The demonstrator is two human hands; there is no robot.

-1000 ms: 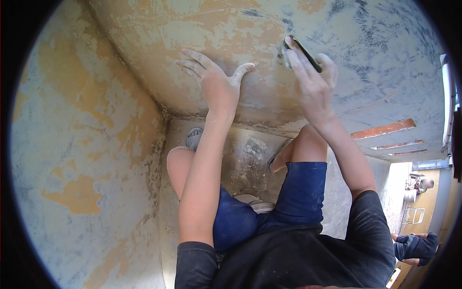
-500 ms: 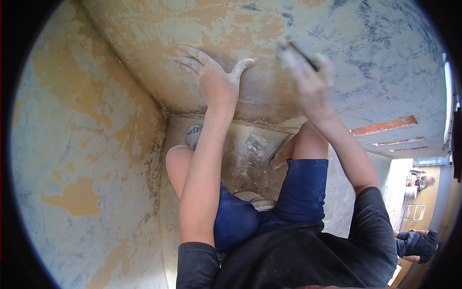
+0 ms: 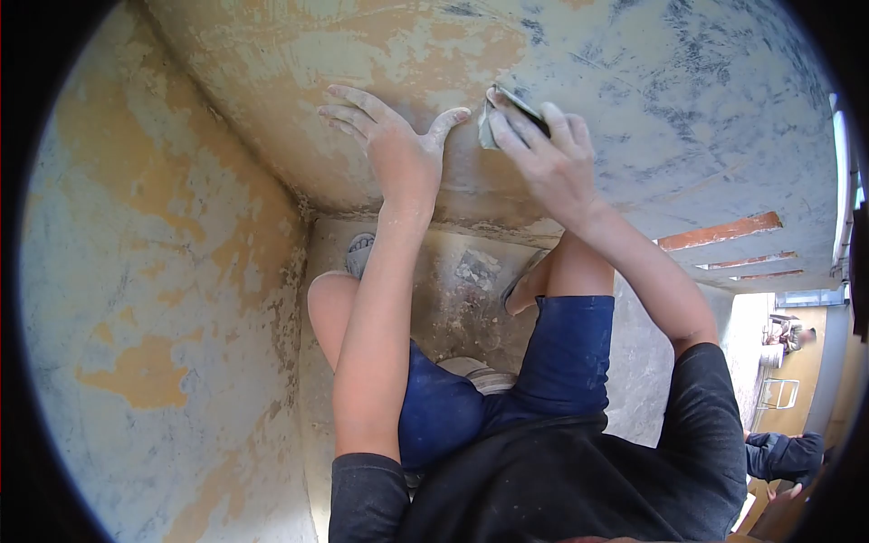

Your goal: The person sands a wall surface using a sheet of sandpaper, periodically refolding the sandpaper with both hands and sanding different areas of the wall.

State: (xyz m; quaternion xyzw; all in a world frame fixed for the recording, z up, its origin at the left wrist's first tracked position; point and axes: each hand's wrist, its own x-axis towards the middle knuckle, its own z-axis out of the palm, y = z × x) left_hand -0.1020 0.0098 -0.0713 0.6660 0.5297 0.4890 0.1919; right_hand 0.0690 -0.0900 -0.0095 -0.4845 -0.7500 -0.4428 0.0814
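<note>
My left hand (image 3: 398,149) rests against the patchy wall (image 3: 434,54), fingers spread and thumb stretched to the side. White dust coats its fingertips. To its right, my right hand (image 3: 554,167) grips what looks like a folded piece of sandpaper (image 3: 489,127), grey-green with a dark edge, and holds it against the same wall. The fingers hide part of the sandpaper. Around both hands the wall shows orange-tan patches, pale filler and dark grey scuffs.
A second mottled wall (image 3: 136,271) meets this one in a corner on the left. My bent legs in blue shorts (image 3: 570,362) are below, over a dusty floor (image 3: 453,308). Red-orange slots (image 3: 720,231) mark the wall at right. Two people (image 3: 786,455) are farther off, near a white bucket (image 3: 771,356).
My right hand has moved left along the wall with the sandpaper, closer to my left hand, and is less blurred. My left hand stays in nearly the same place.
</note>
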